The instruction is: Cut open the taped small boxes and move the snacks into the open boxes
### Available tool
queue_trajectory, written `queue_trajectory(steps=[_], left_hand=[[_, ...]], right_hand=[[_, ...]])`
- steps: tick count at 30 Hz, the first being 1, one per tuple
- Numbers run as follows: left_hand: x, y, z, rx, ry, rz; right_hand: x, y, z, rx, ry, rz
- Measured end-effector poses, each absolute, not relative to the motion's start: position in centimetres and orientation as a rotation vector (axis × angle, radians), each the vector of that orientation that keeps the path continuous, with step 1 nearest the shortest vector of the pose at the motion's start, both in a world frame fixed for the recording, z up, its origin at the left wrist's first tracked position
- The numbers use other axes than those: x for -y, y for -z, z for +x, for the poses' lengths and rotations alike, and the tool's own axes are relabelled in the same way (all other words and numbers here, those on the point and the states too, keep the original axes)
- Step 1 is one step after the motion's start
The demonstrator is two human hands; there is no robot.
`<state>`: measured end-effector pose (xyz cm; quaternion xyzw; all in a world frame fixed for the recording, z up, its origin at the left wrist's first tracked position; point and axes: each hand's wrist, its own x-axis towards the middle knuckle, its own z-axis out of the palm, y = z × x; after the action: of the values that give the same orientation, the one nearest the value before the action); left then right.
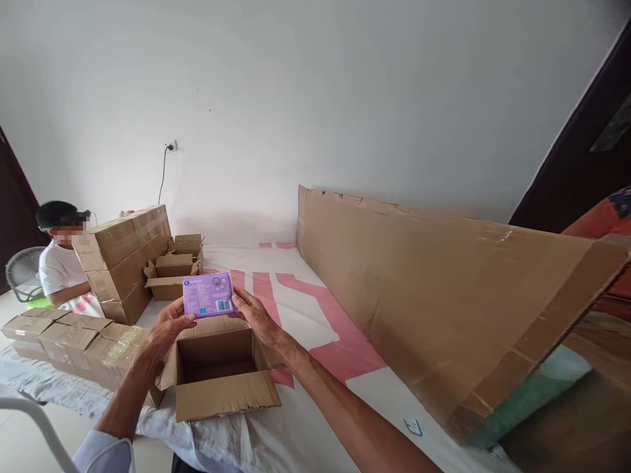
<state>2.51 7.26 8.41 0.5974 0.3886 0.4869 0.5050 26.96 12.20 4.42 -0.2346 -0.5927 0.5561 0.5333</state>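
A purple printed packet [207, 295] with a barcode on its face is held up between both hands. My left hand [170, 323] grips its left edge, the thumb lying along the lower corner. My right hand [252, 315] closes on the right edge, thumb beside the barcode. Just below the packet stands an open cardboard box [227, 394] with its flaps folded outward. The visible part of the box's inside is dark, and its floor is partly hidden by the front wall.
Several taped cartons [73, 341] line the left edge of the cloth-covered table [315, 420]. Behind them are stacked cartons [123, 263] and small open boxes [175, 266]. A long cardboard panel [419, 295] stands on the right. Another person [62, 263] sits at far left near a fan [22, 272].
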Motion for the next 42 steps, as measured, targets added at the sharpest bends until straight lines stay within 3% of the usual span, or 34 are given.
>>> queue_trajectory(steps=[17,21,24,30,35,42], left_hand=[[-8.0,-9.4,1.8,-0.843,-1.122,1.659],[-9.1,-12.9,0.9,-1.199,-1.073,2.185],[-10.6,-16.0,1.4,-1.358,-0.739,2.611],[-16.1,-19.4,-0.3,-1.843,-0.418,2.768],[-21.9,-17.1,-5.3,-2.153,0.021,2.592],[-25.7,-9.4,-6.2,-2.311,0.369,2.395]], right_hand=[[-12.2,-5.2,27.6,1.528,-1.302,-0.429],[-13.0,-6.0,27.0,1.613,-1.147,-0.567],[-14.2,-7.2,25.9,1.708,-0.954,-0.628],[-15.6,-8.5,26.9,1.886,-0.619,-0.767],[-12.8,-6.5,30.1,2.142,-0.517,-1.021],[-9.0,-4.8,31.9,2.206,-0.709,-1.241]])
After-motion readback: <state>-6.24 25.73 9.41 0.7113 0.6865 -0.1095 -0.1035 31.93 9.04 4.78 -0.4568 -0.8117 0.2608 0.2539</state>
